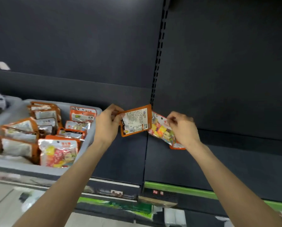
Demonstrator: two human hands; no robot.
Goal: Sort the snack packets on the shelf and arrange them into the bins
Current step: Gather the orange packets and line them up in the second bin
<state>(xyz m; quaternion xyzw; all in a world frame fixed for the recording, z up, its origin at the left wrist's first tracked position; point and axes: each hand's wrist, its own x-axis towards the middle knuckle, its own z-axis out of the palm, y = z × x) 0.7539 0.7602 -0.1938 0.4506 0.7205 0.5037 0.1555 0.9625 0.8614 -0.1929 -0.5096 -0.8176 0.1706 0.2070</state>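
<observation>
My left hand pinches the left edge of an orange-bordered snack packet, held up with its printed back toward me, above the dark shelf. My right hand grips a clear packet of colourful candies that lies tilted on the shelf just right of the first packet. An orange packet edge shows under my right wrist. A grey bin at the left holds several orange-bordered packets, standing in rows, with a candy packet at its front.
The dark shelf board stretches to the right of my hands. A slotted upright divides the back panel. A second grey bin sits at the far left. Green price strips line the shelf's front edge.
</observation>
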